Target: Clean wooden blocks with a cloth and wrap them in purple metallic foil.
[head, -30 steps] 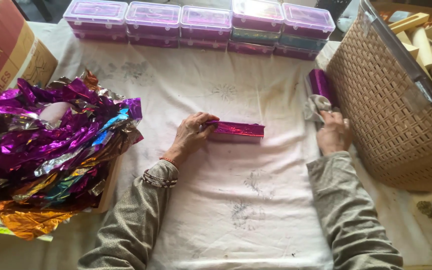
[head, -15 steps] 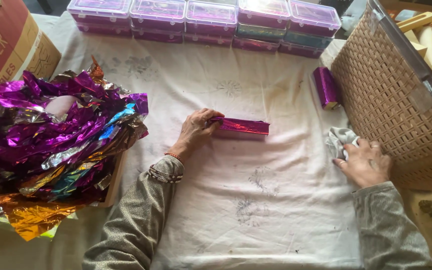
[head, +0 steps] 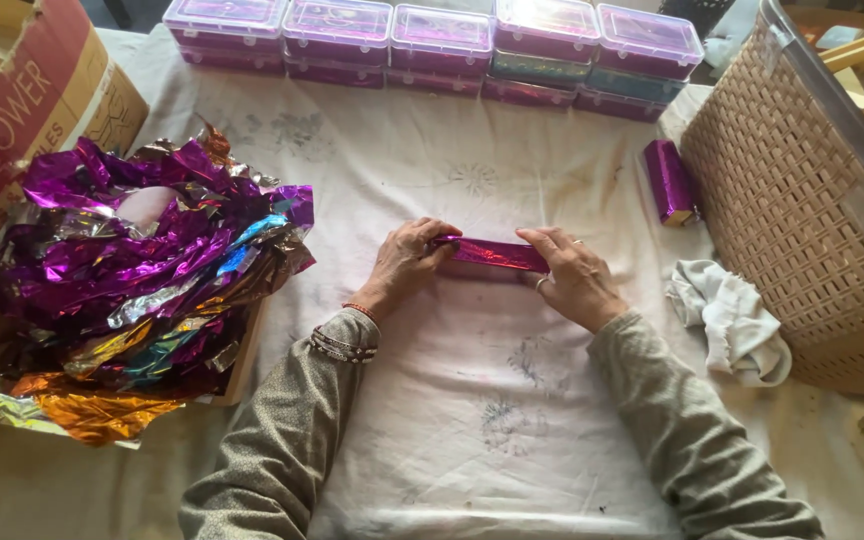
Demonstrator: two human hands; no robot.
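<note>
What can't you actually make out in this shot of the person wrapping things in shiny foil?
All in the head view:
- The foil-wrapped bar: its ends are covered by the left hand and right hand, and the foil hides what is inside.
- The wicker basket: cut off by the right edge.
- The plastic boxes: glare on the lids blurs their contents.
- The cardboard box: cut off at the left edge.

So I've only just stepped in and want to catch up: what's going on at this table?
A person is holding a small bar wrapped in purple foil on the cloth-covered table, left hand at one end, right hand at the other. Another wrapped bar lies by the wicker basket. Loose foil sheets are piled at the left, and lidded plastic boxes line the far edge.
</note>
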